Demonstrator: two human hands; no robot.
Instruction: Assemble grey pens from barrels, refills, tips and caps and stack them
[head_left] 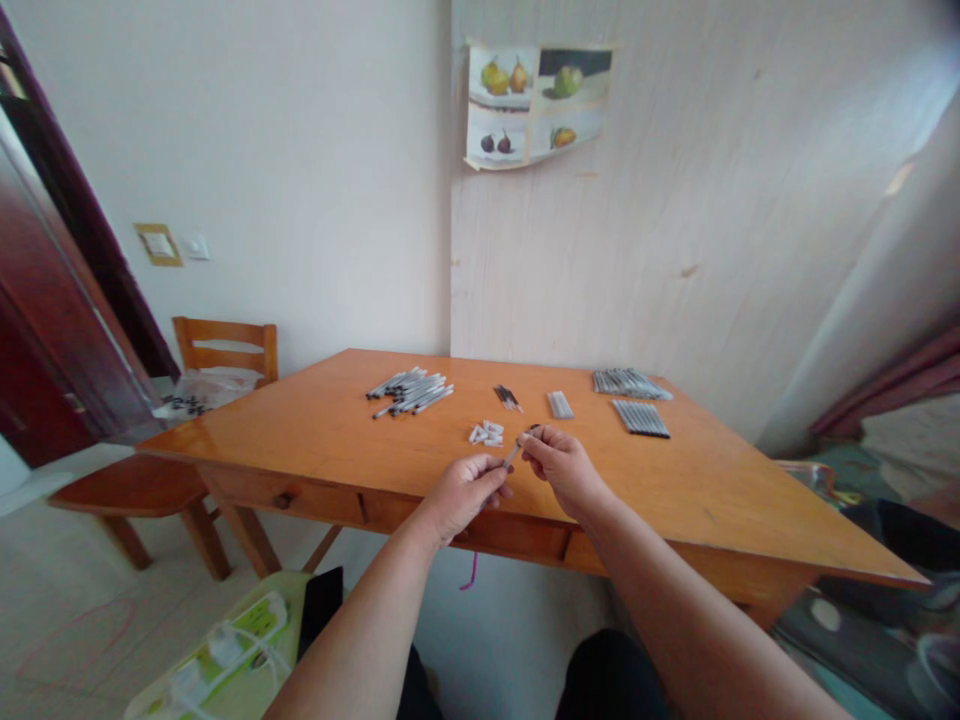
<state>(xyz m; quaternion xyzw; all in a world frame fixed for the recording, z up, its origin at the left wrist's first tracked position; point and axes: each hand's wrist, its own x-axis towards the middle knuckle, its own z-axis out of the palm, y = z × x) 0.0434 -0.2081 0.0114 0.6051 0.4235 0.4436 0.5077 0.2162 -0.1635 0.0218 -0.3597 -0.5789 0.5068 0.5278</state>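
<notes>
Over the front edge of the table, my left hand [469, 488] is closed round the lower end of a slim, pale grey pen barrel [512, 457]. The fingers of my right hand [559, 460] pinch the barrel's upper end, where a small dark part shows; its exact shape is too small to make out. Just beyond my hands lies a little heap of short white pieces [486, 433]. Behind it are several thin black-and-white refills [508, 398]. A small row of clear tubes [560, 404] lies to their right.
A loose pile of grey pens with black ends [411, 391] lies at the table's left. On the right are a neat row of pens [641, 418] and a flat bundle of pens [631, 383]. A wooden chair [225, 345] and a power strip [259, 620] stand left of the wooden table [712, 480].
</notes>
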